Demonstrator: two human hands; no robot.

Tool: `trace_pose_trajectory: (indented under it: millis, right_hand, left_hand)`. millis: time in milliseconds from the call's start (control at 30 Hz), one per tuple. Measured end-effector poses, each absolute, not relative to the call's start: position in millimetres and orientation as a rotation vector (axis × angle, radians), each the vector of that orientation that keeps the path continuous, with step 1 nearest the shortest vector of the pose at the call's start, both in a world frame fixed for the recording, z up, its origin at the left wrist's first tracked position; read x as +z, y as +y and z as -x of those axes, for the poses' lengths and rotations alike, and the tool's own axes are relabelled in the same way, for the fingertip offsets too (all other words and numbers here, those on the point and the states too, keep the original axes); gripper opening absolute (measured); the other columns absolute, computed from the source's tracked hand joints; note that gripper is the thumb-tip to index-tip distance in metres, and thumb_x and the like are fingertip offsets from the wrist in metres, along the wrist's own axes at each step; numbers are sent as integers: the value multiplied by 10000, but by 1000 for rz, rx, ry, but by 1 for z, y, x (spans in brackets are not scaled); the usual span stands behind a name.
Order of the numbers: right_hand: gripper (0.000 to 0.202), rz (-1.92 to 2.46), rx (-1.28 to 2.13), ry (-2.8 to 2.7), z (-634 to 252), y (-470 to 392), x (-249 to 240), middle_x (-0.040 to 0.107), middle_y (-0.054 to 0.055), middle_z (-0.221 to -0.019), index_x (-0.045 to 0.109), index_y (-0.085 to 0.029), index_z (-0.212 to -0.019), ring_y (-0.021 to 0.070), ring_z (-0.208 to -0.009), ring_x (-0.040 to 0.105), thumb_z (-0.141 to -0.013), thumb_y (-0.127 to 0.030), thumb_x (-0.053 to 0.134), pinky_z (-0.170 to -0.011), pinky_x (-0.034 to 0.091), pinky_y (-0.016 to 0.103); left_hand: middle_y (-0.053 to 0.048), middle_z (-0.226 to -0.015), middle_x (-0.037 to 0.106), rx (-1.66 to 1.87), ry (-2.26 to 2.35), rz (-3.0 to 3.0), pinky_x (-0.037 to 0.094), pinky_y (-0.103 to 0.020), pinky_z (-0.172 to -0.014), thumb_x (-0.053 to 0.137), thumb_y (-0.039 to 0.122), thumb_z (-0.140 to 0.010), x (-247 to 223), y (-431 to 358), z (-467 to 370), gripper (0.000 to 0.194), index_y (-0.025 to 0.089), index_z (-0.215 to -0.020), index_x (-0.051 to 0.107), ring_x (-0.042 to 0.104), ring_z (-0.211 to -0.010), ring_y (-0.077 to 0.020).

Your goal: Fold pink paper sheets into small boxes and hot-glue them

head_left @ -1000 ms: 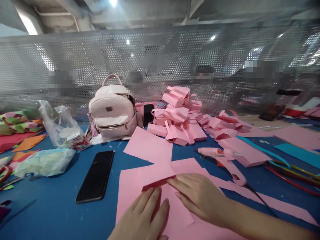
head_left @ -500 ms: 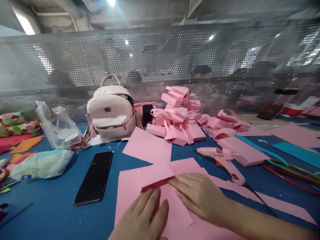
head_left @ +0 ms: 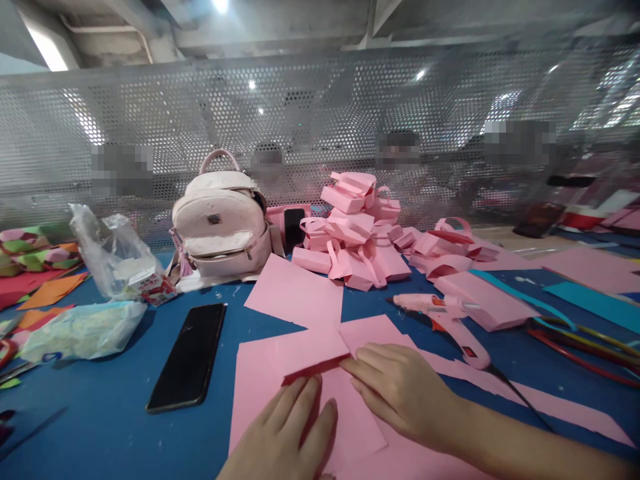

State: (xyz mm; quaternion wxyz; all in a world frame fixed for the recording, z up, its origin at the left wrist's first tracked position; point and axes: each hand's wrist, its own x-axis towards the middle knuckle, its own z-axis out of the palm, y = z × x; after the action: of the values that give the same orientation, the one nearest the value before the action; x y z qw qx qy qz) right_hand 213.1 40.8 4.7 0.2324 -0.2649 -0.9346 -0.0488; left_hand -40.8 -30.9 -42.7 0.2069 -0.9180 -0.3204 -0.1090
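A pink paper sheet (head_left: 315, 347) with a raised, folded-over flap lies on more pink paper in front of me. My left hand (head_left: 287, 427) rests on it, fingers stretched out and thumb apart, fingertips at the left end of the flap's edge. At the flap's right corner, the extended fingertips of my right hand (head_left: 395, 383) touch the paper. Both hands look open, pressing rather than gripping. The underside of the flap shows as a dark pink strip between them. Behind it lies another flat pink sheet (head_left: 295, 290).
A pink glue gun (head_left: 445, 313) lies right, its cord running forward. A black phone (head_left: 190, 357) lies left. Further back stand a pale backpack (head_left: 220, 227) and a pile of folded pink paper pieces (head_left: 357, 230). A perforated metal screen (head_left: 320, 107) closes the far side.
My right fingertips have shifted very slightly right along the flap's corner. My left hand and the paper look nearly unchanged.
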Motion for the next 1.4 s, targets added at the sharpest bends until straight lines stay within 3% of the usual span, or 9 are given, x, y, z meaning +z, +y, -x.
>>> trace_pose_trajectory:
  millis: [533, 900, 1133, 1400]
  right_hand:
    - [355, 682, -144, -2666, -212, 41, 4, 747, 73, -912, 690, -159, -1173, 195, -764, 672, -1046, -227, 365, -655, 474, 327]
    - [301, 680, -238, -2748, -210, 39, -1, 750, 37, -863, 662, -177, -1256, 191, -715, 673, -1032, -270, 483, -619, 421, 326]
    - [224, 792, -288, -2655, -207, 36, 1, 747, 37, -822, 680, -173, -1069, 205, -671, 646, -1009, -330, 532, -618, 383, 341]
    - [153, 820, -250, -2672, -207, 35, -2, 743, 24, -848, 654, -190, -1055, 213, -686, 642, -986, -284, 557, -627, 369, 353]
  left_hand:
    - [-162, -1420, 600, -325, -892, 2560, 494, -355, -1021, 418, 543, -1037, -42, -30, 41, 620, 125, -1494, 440, 561, -1275, -301]
    - [-174, -1443, 577, -305, -922, 2622, 482, -382, -1049, 485, 462, -1027, -39, -31, 41, 591, 118, -1503, 418, 536, -1310, -318]
    - [-166, -1456, 570, -261, -926, 2628, 509, -381, -1028, 438, 496, -1039, -37, -32, 40, 597, 127, -1508, 414, 556, -1302, -319]
    - [-175, -1473, 550, -253, -946, 2650, 505, -393, -1039, 452, 485, -1036, -39, -33, 39, 608, 125, -1522, 392, 533, -1325, -325]
